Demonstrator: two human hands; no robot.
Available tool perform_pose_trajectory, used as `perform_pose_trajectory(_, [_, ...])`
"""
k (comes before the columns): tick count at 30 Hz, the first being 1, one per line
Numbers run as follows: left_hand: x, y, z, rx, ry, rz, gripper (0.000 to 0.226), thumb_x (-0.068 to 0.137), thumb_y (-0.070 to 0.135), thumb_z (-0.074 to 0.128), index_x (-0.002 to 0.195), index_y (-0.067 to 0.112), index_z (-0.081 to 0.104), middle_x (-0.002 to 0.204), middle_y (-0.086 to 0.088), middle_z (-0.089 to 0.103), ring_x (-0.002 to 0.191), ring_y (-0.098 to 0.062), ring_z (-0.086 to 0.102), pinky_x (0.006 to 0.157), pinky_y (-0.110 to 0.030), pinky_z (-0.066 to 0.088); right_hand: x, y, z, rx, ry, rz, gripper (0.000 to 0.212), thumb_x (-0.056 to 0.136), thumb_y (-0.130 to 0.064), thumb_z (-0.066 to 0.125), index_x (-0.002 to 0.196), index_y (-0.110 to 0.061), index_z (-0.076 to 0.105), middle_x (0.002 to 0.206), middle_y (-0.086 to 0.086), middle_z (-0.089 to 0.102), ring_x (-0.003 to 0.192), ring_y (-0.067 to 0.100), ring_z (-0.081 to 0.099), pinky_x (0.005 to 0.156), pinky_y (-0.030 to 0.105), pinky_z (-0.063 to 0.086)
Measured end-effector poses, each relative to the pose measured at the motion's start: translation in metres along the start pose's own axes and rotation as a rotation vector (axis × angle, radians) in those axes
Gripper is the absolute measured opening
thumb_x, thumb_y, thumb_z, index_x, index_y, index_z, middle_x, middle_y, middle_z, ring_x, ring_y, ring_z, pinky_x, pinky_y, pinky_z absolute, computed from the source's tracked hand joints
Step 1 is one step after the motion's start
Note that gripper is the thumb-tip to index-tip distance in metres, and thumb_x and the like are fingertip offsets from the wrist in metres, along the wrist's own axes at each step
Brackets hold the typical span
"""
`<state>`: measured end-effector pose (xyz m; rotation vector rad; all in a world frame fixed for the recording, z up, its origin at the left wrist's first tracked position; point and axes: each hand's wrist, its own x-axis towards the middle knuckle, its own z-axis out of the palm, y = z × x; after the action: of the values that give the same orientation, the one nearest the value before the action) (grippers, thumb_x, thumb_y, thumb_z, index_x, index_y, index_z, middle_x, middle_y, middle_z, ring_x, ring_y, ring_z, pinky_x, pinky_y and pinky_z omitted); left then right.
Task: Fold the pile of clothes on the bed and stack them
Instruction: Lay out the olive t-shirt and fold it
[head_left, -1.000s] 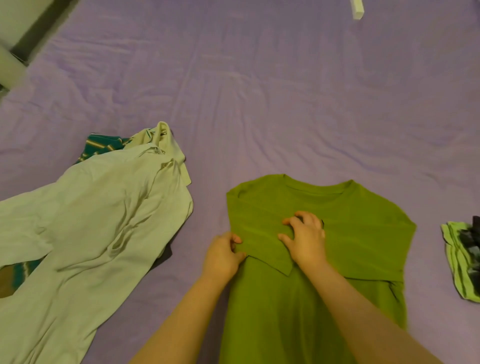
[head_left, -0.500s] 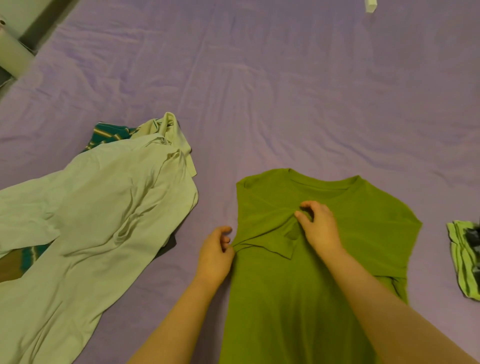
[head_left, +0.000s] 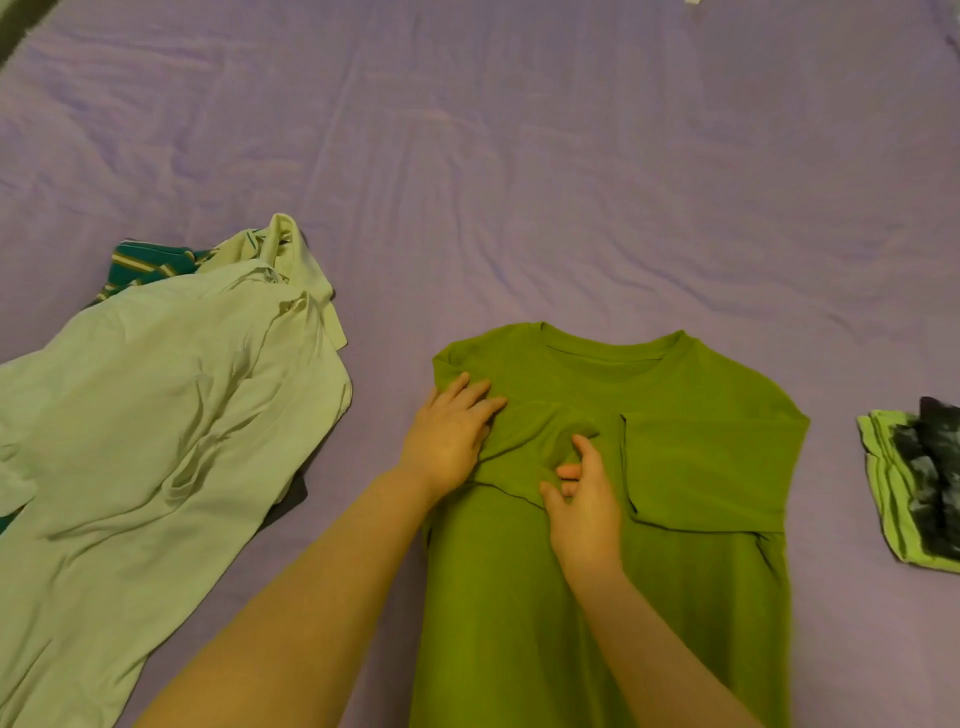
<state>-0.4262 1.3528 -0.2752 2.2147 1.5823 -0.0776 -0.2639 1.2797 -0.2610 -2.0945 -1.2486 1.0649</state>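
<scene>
Purple, wrinkled sheet covers the bed (head_left: 519, 156), which fills the whole view from the person's head. Near the middle, close to the person, an olive green T-shirt (head_left: 701, 467) lies flat with its neckline pointing away. Its left sleeve is folded inward across the chest, and its right sleeve is folded in too.

The left hand (head_left: 447, 441) rests palm down on the shirt's left shoulder, its fingers (head_left: 478, 395) straight and spread, pressing the cloth flat. The right hand (head_left: 584, 499) sits on the chest just beside it, its fingers (head_left: 569, 472) curled and pinching the bunched edge of the folded left sleeve; exactly how much cloth they hold is hard to make out.

To the left, well apart from the shirt, a pile of unfolded clothes spreads out: a large pale green garment (head_left: 156, 415) on top, with a teal striped piece (head_left: 140, 265) peeking out at its far edge. At the right edge of the view sits a small folded light green item (head_left: 883, 478) with a dark grey patterned cloth (head_left: 935, 467) lying on it.
</scene>
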Motion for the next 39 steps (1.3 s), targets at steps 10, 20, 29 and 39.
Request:
perform_pose_trajectory(10, [-0.003,-0.016,0.006,0.251,-0.093,0.006,0.068,0.091,0.065,0.025,0.149,0.041,0.0,0.161,-0.002,-0.008,0.147,-0.026,-0.009,0.114,-0.057,-0.003,-0.022,0.033,-0.052,-0.323,0.056,-0.197,0.028,0.09,-0.003,0.057,0.115,-0.011,0.066,0.105,0.003,0.064,0.102,0.023,0.057,0.091,0.04,0.045])
perform_pose_trajectory(20, [-0.061,-0.01,0.025,0.279,-0.036,0.038,0.061,0.096,0.057,0.032,0.149,0.039,0.009,0.159,-0.001,-0.001,0.146,-0.037,0.0,0.111,-0.065,0.0,-0.02,0.032,-0.017,-0.949,-0.225,-0.412,0.05,0.1,-0.049,0.025,0.148,-0.035,0.025,0.16,-0.003,0.01,0.148,0.026,-0.002,0.115,0.054,0.001])
perform_pose_trajectory(29, [-0.125,0.029,0.023,-0.192,-0.036,-0.137,0.066,0.096,0.034,0.051,0.152,0.023,0.017,0.16,-0.01,0.003,0.144,-0.027,0.017,0.114,-0.037,0.023,-0.09,0.04,-0.03,-0.872,-0.288,-0.474,0.052,0.092,-0.045,0.053,0.139,-0.022,0.048,0.154,0.011,0.028,0.145,0.033,0.017,0.115,0.05,0.015])
perform_pose_trajectory(39, [-0.259,0.092,0.067,-0.968,0.109,-0.753,0.063,0.084,0.008,0.07,0.139,0.006,0.04,0.108,-0.021,0.062,0.092,-0.031,0.06,0.073,-0.027,0.043,-0.203,0.099,-0.032,-0.801,-0.364,-0.488,0.055,0.07,-0.041,0.08,0.118,-0.018,0.067,0.132,0.013,0.058,0.123,0.033,0.054,0.093,0.048,0.048])
